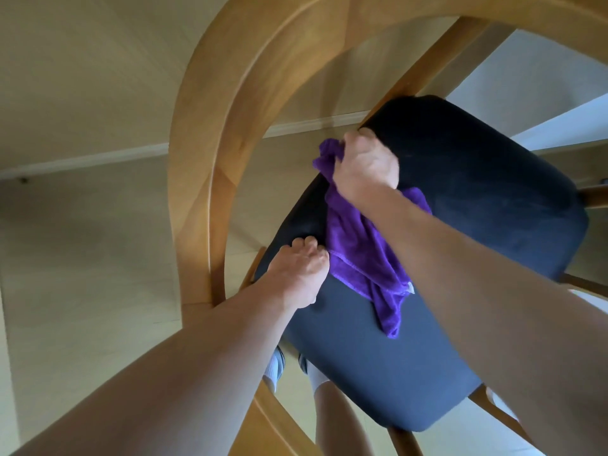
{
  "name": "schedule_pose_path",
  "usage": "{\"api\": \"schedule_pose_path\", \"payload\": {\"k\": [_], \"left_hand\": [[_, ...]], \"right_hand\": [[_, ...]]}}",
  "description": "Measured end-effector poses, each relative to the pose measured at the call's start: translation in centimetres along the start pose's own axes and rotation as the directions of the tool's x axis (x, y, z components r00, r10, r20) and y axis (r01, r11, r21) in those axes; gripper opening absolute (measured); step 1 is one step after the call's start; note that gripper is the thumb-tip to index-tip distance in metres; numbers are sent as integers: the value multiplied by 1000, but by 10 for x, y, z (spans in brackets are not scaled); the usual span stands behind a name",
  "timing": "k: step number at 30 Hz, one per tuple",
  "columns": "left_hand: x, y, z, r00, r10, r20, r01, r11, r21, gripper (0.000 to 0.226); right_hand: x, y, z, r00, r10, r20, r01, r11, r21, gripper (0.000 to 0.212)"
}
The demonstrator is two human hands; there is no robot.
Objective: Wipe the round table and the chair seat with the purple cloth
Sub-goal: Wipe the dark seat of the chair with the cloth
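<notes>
Right hand [365, 164]: curled, bunching the top of the purple cloth [365, 258] at the far edge of the chair seat [477, 199], close under the curved wooden backrest [210, 133]. Left hand [301, 273]: fingers bent, tips pressing on the seat's left edge just beside the cloth's hem; touching the hem or only next to it, cannot tell. Holding nothing plainly.

Cloth: trailing loose from the right fist down across the middle of the dark seat, its free tail ending short of the near edge.

Around the seat: wooden chair legs [427, 64] angling out beyond the far corner, pale floor [82, 241] below, a white baseboard [98, 158] along the wall. Feet in light socks [274, 370] under the near-left corner. No round table in view.

Step in hand, by judgement: the chair-seat wipe, cloth at the back edge, left hand steadying the chair.

Next move likely calling for: flattening the bunched cloth for more contact, then drawing it toward the near edge in overlapping passes, with the steadying hand kept clear of the path.
</notes>
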State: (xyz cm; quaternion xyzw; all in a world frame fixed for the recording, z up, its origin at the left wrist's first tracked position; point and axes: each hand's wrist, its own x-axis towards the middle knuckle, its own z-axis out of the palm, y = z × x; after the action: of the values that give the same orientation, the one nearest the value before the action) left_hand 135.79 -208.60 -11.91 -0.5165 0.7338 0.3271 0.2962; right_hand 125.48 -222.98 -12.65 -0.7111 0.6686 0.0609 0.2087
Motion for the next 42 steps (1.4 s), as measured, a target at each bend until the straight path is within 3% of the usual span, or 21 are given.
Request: {"api": "schedule_pose_path", "payload": {"k": [2,4,6,8,10,13,15,19,22,25,27,29,31,33,35,37,40,42], "left_hand": [[1,0,-1,1000,-3,-1,3,1000,6,59],[1,0,-1,1000,-11,9,11,1000,-4,58],[0,0,-2,1000,-19,19,19,1000,-16,59],[-1,0,-4,1000,-17,26,18,1000,-24,59],[-1,0,-5,1000,-11,20,12,1000,-21,58],[-1,0,-4,1000,-9,22,10,1000,-28,58],[-1,0,-6,1000,-9,24,9,1000,-18,58],[-2,0,-8,998,-25,50,25,1000,-13,56],[-1,1,-7,998,-25,60,23,999,26,68],[-6,0,-8,997,-22,68,20,999,28,84],[-14,1,-13,999,4,43,-6,999,52,66],[-26,2,-22,998,62,-23,-58,989,136,46],[-44,-1,-34,984,142,-108,-113,965,237,40],[-68,-8,-47,954,225,-197,-157,938,309,33],[-96,-16,-58,922,277,-269,-186,929,321,22],[-121,-21,-65,882,336,-329,-229,918,324,22],[-146,-28,-64,815,414,-405,-301,900,314,20],[-154,-36,-58,764,438,-473,-336,897,288,19]], "right_hand": [[-17,-26,8,983,-129,134,134,991,-25,9],[-34,-46,15,919,-278,281,301,953,-39,3],[-35,-47,16,898,-319,302,347,937,-44,5],[-20,-29,8,954,-241,180,253,967,-44,11],[-2,5,-5,997,-74,14,74,997,13,25],[4,53,-13,982,122,-146,-109,990,93,32],[-4,54,-8,972,184,-145,-167,978,125,29],[-42,18,12,998,3,55,-8,997,78,29],[-72,13,21,967,-181,179,167,982,93,20],[-89,24,20,932,-245,268,197,961,194,16],[-91,33,15,944,-194,266,135,965,226,13],[-87,44,11,990,-68,122,28,952,304,13],[-83,47,7,989,123,-77,-77,893,444,17],[-83,37,8,978,190,-83,-122,851,510,31],[-91,18,17,995,99,1,-90,908,410,45],[-105,-3,31,998,-28,60,9,958,287,44],[-133,-22,55,952,-232,201,211,970,120,39],[-149,-24,60,910,-304,281,274,951,140,36]]}}
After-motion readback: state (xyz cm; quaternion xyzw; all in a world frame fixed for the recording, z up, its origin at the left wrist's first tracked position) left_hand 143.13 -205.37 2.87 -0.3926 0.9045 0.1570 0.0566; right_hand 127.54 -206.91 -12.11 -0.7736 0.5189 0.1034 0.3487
